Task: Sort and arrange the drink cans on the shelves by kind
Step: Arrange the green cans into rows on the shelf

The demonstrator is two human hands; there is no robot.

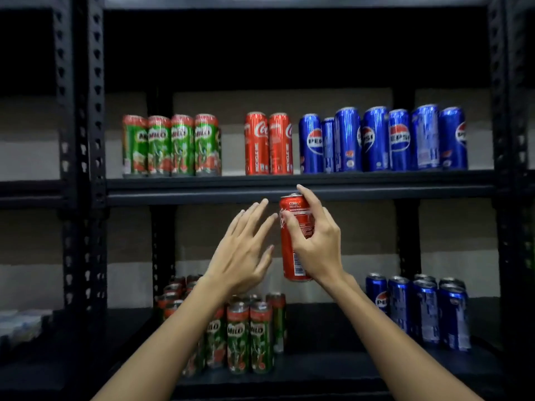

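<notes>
Right hand [317, 244] wraps the red cola can [295, 238] mid-body, upright in the air just below the upper shelf [173, 188]; left hand [244, 250] spread, empty beside it; can likely rigid, smooth, slippery, so mid-body hold suits.

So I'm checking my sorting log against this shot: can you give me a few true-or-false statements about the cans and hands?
1. The right hand grips a red Coke can. True.
2. The left hand holds a Pepsi can. False: it is open and holds nothing.
3. On the upper shelf, two Coke cans stand between the Milo cans and the Pepsi cans. True.
4. The lower shelf holds only Coke cans. False: Milo and Pepsi cans stand there.
</notes>
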